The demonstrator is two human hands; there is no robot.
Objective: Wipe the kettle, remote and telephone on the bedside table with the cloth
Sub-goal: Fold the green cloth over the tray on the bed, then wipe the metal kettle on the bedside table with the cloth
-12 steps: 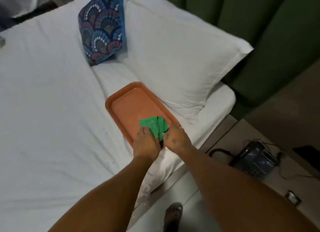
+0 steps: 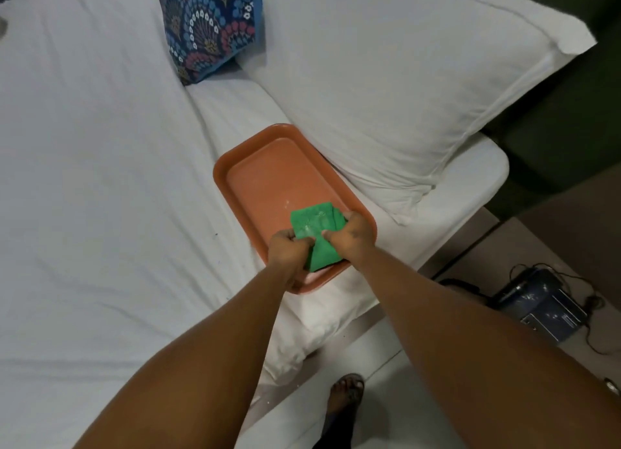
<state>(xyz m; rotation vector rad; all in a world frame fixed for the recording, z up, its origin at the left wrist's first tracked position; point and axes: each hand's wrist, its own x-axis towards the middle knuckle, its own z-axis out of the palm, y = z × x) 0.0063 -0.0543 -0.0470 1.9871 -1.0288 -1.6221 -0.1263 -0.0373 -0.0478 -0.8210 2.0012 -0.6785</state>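
Note:
A folded green cloth (image 2: 314, 227) lies over the near end of an orange tray (image 2: 265, 176) on the white bed. My left hand (image 2: 288, 247) grips the cloth's left edge and my right hand (image 2: 353, 235) grips its right edge. A dark blue telephone (image 2: 537, 304) with a coiled cord sits on the bedside table (image 2: 524, 247) at the lower right, apart from both hands. No kettle or remote shows in view.
A large white pillow (image 2: 403, 89) leans against the tray's right side. A patterned blue cushion (image 2: 205, 25) stands at the top. A green padded headboard (image 2: 571, 119) is at the right. My foot (image 2: 346, 395) stands on the floor between bed and table.
Both hands have closed on the green cloth and drawn it toward the tray's near end. The camera has moved slightly.

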